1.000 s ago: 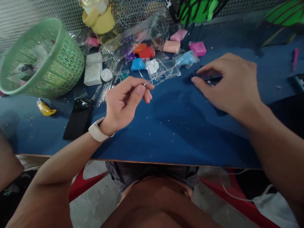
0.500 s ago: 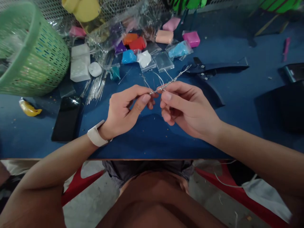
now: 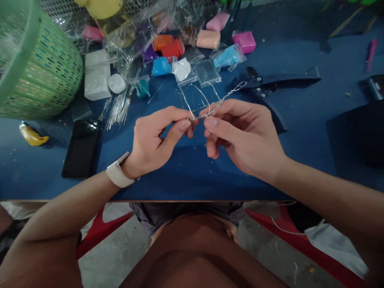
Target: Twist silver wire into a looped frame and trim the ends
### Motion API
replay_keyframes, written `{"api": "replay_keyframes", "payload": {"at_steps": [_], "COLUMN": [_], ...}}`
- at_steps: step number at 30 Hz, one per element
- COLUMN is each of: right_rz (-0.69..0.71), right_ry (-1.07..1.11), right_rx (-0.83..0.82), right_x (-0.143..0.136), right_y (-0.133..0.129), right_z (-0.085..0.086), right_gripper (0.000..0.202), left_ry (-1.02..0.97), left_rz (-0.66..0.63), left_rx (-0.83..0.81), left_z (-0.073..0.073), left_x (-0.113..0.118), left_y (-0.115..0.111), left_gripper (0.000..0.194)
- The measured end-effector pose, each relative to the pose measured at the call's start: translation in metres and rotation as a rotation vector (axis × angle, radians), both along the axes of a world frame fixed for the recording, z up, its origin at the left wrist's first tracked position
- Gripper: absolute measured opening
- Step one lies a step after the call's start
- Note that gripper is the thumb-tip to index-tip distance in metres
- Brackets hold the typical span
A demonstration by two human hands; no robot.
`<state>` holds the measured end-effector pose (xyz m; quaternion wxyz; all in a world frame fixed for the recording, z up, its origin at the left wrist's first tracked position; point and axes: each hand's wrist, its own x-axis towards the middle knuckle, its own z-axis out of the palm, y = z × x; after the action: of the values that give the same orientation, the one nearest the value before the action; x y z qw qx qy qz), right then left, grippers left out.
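A twisted silver wire (image 3: 220, 102) stretches between my hands above the blue table, with a small loop at its far right end and several thin strands sticking up from it. My left hand (image 3: 163, 136) pinches its left end between thumb and index finger. Close beside it, my right hand (image 3: 243, 138) grips the wire with thumb and fingertips, the other fingers curled below. Just beyond my right hand lie dark-handled pliers (image 3: 264, 86), partly hidden by that hand. A bundle of loose straight wires (image 3: 120, 106) rests to the left.
Bagged clay lumps, such as an orange one (image 3: 163, 42) and a blue one (image 3: 162, 66), crowd the back. A green basket (image 3: 57, 68) stands at left, near a black phone (image 3: 80, 150) and a yellow object (image 3: 33, 135). A dark object (image 3: 357, 136) sits at right.
The wire's looped end has shifted slightly right and its strands stand out more. Both hands keep their pinch, a little farther apart. The view has moved slightly.
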<state>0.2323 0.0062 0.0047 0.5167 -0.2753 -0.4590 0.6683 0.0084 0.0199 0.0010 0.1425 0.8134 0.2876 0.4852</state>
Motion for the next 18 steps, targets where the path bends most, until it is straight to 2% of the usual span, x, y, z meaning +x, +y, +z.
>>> {"api": "replay_keyframes", "payload": {"at_steps": [3,7,18], "right_rz": [-0.018,-0.026,-0.008], "right_ry": [-0.032,-0.053,-0.07], "right_rx": [-0.005,-0.029,-0.034], "right_x": [0.0005,-0.0003,-0.0002], "right_y": [-0.0005,-0.001,-0.0027], "right_z": [-0.0003,0.0013,0.0036], "right_gripper": [0.02,0.026,0.031], "left_ry": [0.02,0.022,0.014], "left_rz": [0.045,0.08,0.106], "left_rx": [0.023,-0.044,-0.056], "left_z": [0.0017,0.0045,0.0024], "left_x": [0.0006,0.0019,0.0002], "left_y": [-0.0019,-0.0057,-0.0071], "left_gripper": [0.018,0.021,0.024]}}
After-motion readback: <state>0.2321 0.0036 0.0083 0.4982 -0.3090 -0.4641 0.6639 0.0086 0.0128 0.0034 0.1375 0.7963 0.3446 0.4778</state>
